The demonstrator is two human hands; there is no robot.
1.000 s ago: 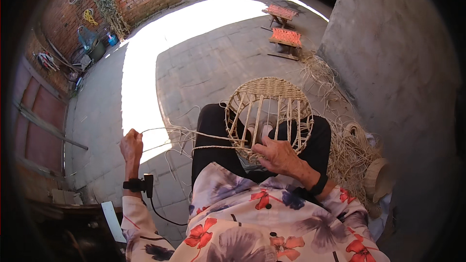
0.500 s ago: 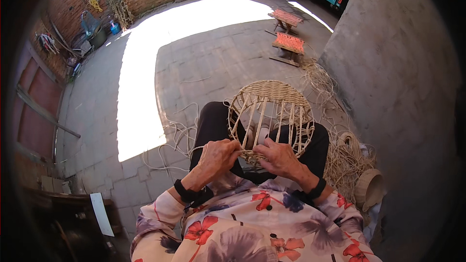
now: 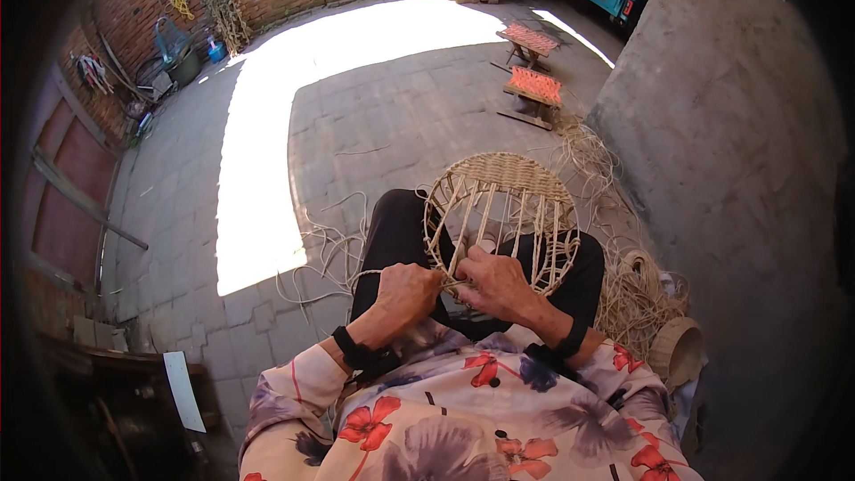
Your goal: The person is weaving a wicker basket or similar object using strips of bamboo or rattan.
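A round, partly woven basket (image 3: 512, 171) of pale straw cord rests across my knees. Its far part is closely woven; toward me, bare cords stretch with gaps between them. At the near left rim my left hand (image 3: 408, 292) is closed on a strand of cord (image 3: 365, 274), whose loose length trails to the left. Close beside it, my right hand (image 3: 495, 283) grips the basket's near rim, fingers bent around the cords. My fingertips hide the exact spot where strand and rim meet.
Loose cord (image 3: 637, 294) lies heaped on the right, beside a small woven basket (image 3: 677, 349) and a grey wall (image 3: 730, 169). Two folding stools (image 3: 534, 85) with orange-red woven seats stand ahead. A dark wooden piece of furniture (image 3: 98, 383) is at lower left.
My right hand has shifted slightly left and up along the rim, closer to my left hand. The basket has moved a little to the right and down in view.
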